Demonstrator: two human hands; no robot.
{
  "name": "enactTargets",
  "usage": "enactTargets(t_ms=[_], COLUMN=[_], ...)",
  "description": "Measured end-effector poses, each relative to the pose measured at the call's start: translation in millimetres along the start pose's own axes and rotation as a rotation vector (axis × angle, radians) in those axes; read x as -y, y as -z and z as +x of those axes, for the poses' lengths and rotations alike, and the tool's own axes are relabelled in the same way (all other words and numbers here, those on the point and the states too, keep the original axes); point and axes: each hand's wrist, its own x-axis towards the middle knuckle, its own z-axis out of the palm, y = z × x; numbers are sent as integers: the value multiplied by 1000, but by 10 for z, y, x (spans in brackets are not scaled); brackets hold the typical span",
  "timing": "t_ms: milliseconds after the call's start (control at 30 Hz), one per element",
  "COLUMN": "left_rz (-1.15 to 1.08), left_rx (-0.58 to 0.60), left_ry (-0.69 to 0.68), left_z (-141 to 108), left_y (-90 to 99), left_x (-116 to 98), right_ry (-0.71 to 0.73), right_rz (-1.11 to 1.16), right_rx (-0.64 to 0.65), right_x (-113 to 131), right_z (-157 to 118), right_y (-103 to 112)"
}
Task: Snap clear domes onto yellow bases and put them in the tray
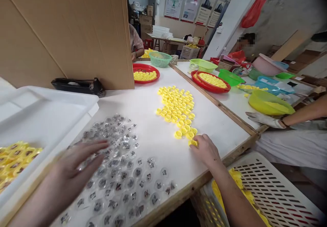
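Picking-up step, looks like: right hand (204,149) pinches a small round yellow plastic cup (192,143) toward the counter's (217,121) near edge; left hand (67,173) spread, by clear round plastic pieces (137,172). Lifting calls for light fingers imo.

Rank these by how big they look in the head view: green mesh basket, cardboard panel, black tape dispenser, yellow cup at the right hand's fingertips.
1. Cardboard panel
2. Black tape dispenser
3. Green mesh basket
4. Yellow cup at the right hand
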Motion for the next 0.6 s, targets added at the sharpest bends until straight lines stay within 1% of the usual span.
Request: enactTargets(t_ms=[33, 100, 133, 200, 267, 300, 333, 367, 433, 600], left_rz=[-68, -282, -430, -812, -1202, -1353, -1459, -1519, -1539, -1367], left_rx=[58, 191, 241, 331, 386, 394, 383, 355, 276, 132], left_ry=[72, 273, 387, 588, 733, 774, 797, 804, 805, 805], left_z=[-60, -166, -208, -269, -298, -300, -294, -280, -236, -130], left_y=[-160, -466, -604, -833, -987, -1033, -1058, -1065, -1034, -897], left_x=[-69, -211, -273, -358, -379, -367, -341, -307, -223, -62], right_ry=[12, 62, 103, 211, 310, 349, 383, 413, 464, 594], right_rz=[5, 37, 80, 227, 391, 446, 489, 523, 561, 500], right_rx=[15, 53, 73, 112, 145, 162, 186, 216, 268, 323], right_x=[56, 258, 405, 772, 1161, 1332, 1473, 1579, 1684, 1675], right_z=[-30, -123, -181, -303, -401, -427, -431, -411, -299, 118], right_y=[10, 40, 58, 90, 100, 92, 72, 40, -59, -417])
